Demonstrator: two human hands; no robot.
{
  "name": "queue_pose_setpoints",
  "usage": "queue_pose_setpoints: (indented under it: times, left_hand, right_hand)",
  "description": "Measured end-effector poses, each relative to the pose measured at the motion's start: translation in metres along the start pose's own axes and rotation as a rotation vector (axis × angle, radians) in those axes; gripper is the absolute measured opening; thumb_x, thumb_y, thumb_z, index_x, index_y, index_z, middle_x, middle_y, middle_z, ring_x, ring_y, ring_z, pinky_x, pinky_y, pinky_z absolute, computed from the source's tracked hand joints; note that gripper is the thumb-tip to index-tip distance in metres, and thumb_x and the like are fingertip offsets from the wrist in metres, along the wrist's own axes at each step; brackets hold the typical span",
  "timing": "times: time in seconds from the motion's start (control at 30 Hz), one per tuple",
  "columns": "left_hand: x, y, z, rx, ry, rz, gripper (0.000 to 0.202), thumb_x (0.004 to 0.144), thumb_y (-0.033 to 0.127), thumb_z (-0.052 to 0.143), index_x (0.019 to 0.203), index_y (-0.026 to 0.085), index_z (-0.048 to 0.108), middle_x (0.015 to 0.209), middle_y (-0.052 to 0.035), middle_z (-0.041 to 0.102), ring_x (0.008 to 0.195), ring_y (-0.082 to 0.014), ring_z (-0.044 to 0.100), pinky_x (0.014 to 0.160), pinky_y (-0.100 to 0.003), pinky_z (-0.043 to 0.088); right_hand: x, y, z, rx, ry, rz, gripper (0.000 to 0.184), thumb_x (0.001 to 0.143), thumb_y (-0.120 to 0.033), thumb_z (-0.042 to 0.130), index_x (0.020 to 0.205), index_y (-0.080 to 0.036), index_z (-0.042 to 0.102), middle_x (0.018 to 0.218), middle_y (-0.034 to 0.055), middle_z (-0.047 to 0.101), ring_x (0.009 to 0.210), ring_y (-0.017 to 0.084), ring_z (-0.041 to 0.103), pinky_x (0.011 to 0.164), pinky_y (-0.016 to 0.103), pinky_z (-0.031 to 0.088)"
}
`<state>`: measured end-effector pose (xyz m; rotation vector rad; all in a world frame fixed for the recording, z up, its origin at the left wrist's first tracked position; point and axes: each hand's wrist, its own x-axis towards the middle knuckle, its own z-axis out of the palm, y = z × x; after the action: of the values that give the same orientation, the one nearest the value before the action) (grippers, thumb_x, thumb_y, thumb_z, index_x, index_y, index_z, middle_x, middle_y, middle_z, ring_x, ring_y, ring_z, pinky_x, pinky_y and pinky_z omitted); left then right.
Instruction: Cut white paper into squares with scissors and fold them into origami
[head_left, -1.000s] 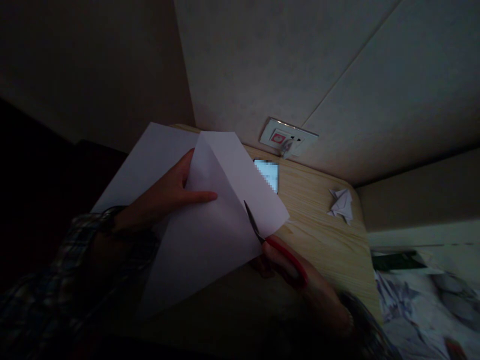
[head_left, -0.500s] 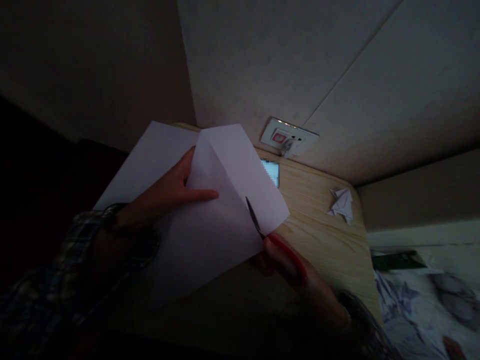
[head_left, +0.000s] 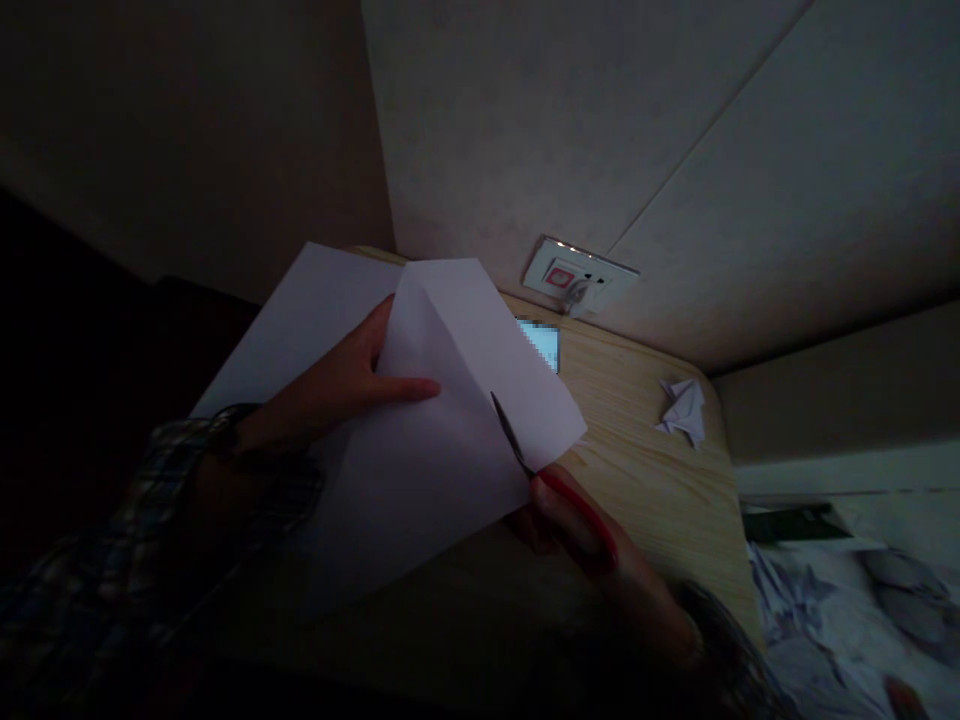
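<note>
My left hand (head_left: 341,385) pinches a folded white sheet of paper (head_left: 427,450) and holds it up over a light wooden table (head_left: 645,480), thumb behind and fingers on the front. My right hand (head_left: 592,555) grips red-handled scissors (head_left: 559,485). Their dark blades lie against the paper's lower right part, along the edge of a folded flap. Both forearms wear plaid sleeves.
A small folded paper figure (head_left: 682,408) lies on the table at the right. A lit phone screen (head_left: 541,343) peeks out behind the sheet. A wall socket (head_left: 579,272) sits above the table's back edge. Patterned bedding (head_left: 847,600) lies at the lower right.
The sheet and both hands have shifted only slightly to the right. The scissor blades stay at the same spot on the paper.
</note>
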<state>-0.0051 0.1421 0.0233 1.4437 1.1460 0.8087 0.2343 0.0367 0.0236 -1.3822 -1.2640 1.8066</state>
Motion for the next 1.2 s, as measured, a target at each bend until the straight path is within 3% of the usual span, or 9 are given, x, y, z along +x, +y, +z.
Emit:
queue_pose_setpoints:
  times: [0.1,0.27,0.57,0.8,1.2]
  left_hand:
    - [0.0005,-0.0005,-0.0001,0.01,0.013,-0.022,0.085,0.066,0.029,0.076,0.14,0.025,0.035,0.137,-0.0073,0.055,0.116,-0.0318,0.058,0.09,-0.042,0.054]
    - [-0.0013,0.0003,0.0,-0.003,-0.012,0.03,0.077,0.073,0.026,0.071,0.14,0.024,0.034,0.139,-0.0068,0.053,0.117,-0.03,0.057,0.092,-0.04,0.052]
    - [0.0006,0.0015,-0.0001,-0.01,0.003,-0.001,0.083,0.066,0.029,0.077,0.138,0.023,0.036,0.138,-0.007,0.054,0.115,-0.0297,0.059,0.09,-0.038,0.054]
    - [-0.0015,0.0021,-0.0001,-0.02,-0.012,0.014,0.08,0.07,0.026,0.074,0.139,0.021,0.035,0.139,-0.0083,0.053,0.117,-0.0305,0.057,0.091,-0.037,0.052]
    - [-0.0021,0.0024,-0.0008,-0.037,-0.033,0.057,0.079,0.071,0.028,0.074,0.139,0.022,0.035,0.138,-0.0065,0.053,0.115,-0.0287,0.059,0.089,-0.036,0.055]
  right_hand:
    - [0.0008,0.0012,0.0008,0.017,-0.015,0.004,0.044,0.085,-0.062,0.048,0.068,-0.022,0.048,0.062,-0.0028,0.045,0.055,0.013,0.037,0.052,0.027,0.029]
    - [0.001,0.0007,0.0032,0.002,0.059,-0.003,0.044,0.083,-0.063,0.05,0.069,-0.022,0.047,0.061,-0.0035,0.042,0.053,0.012,0.035,0.05,0.027,0.028]
    - [-0.002,-0.0027,0.0048,-0.035,0.068,0.05,0.043,0.083,-0.062,0.048,0.067,-0.023,0.046,0.061,-0.0029,0.041,0.053,0.013,0.034,0.051,0.028,0.025]
    - [-0.0005,0.0012,0.0063,0.013,0.034,0.051,0.047,0.084,-0.064,0.045,0.064,-0.022,0.043,0.059,-0.0036,0.039,0.049,0.01,0.031,0.047,0.027,0.021]
    - [0.0006,0.0023,0.0038,0.063,0.092,0.018,0.044,0.077,-0.064,0.057,0.068,-0.023,0.047,0.058,-0.0046,0.039,0.05,0.011,0.031,0.048,0.027,0.023]
